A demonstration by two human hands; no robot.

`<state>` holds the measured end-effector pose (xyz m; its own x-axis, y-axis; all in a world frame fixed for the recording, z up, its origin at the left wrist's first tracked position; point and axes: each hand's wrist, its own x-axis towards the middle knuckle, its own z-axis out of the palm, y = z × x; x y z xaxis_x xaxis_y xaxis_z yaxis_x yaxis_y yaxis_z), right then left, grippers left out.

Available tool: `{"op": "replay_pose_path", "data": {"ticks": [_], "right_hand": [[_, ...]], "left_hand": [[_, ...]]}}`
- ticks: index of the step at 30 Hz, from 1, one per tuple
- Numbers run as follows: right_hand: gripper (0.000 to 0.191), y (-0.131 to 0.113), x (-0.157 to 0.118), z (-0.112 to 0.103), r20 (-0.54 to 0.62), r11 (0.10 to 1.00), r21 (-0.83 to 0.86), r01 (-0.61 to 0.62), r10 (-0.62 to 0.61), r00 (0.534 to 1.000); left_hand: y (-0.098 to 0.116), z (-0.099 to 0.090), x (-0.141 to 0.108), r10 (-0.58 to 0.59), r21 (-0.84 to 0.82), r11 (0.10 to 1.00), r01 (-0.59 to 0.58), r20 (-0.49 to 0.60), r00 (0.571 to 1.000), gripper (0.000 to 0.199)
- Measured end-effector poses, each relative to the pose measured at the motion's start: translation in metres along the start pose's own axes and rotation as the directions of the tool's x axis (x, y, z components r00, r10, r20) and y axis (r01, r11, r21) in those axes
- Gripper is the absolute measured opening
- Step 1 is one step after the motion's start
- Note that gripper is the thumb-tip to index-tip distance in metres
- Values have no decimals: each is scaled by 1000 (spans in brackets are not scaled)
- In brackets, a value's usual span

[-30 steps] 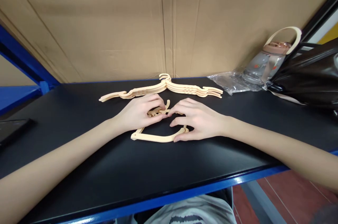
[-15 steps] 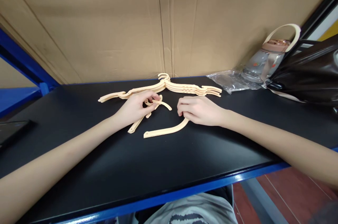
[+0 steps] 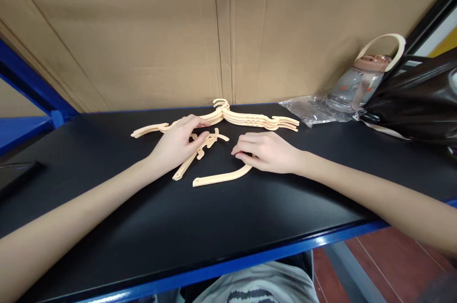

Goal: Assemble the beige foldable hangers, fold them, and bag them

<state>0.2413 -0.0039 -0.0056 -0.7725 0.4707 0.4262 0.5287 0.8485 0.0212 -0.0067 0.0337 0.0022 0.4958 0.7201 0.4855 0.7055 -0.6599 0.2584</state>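
The left hand (image 3: pixel 180 140) has fingers wide over sticks (image 3: pixel 185 167). The right hand (image 3: pixel 267 151) has fingers curled over a bent stick (image 3: pixel 224 178), grip hidden.

Cream hangers (image 3: pixel 246 120), cream pieces (image 3: pixel 217 179), blue-edged black bench (image 3: pixel 160 227).
Tan cardboard (image 3: pixel 143 32); pinkish-brown bottle lid (image 3: pixel 372 62); red floor (image 3: pixel 382 258) with pale lines.
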Motion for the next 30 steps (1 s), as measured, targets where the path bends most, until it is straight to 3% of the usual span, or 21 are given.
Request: {"op": "replay_pose_path", "data": {"ticks": [4, 7, 10, 12, 17, 21, 27, 30], "right_hand": [[24, 2, 0, 0, 22, 1000, -8, -14, 14, 1000], [24, 3, 0, 0, 45, 1000, -8, -18, 18, 999], [24, 4, 0, 1, 50, 1000, 2, -10, 9, 999], [25, 4, -1, 1, 56, 1000, 5, -11, 10, 998], [24, 4, -1, 1, 68, 1000, 4, -12, 12, 998], [23, 4, -1, 2, 69, 1000, 14, -8, 7, 998], [23, 5, -2, 1, 70, 1000, 17, -9, 8, 997], [24, 4, -1, 1, 75, 1000, 18, -21, 19, 997]], "left_hand": [[19, -22, -2, -55, 263, 964, 29, 96, 994, 31], [30, -31, -9, -172, 446, 894, 47, 244, 954, 30], [31, -30, -19, -273, 511, 858, 59, 356, 894, 20], [28, -27, -23, -299, 491, 867, 86, 373, 878, 22], [22, -25, -20, -363, 463, 868, 181, 342, 867, 28], [24, -31, -16, -317, 464, 867, 179, 238, 918, 26], [47, -40, -12, -245, 426, 888, 171, 123, 962, 3], [57, -37, -11, -186, 323, 934, 152, 77, 980, 13]]}}
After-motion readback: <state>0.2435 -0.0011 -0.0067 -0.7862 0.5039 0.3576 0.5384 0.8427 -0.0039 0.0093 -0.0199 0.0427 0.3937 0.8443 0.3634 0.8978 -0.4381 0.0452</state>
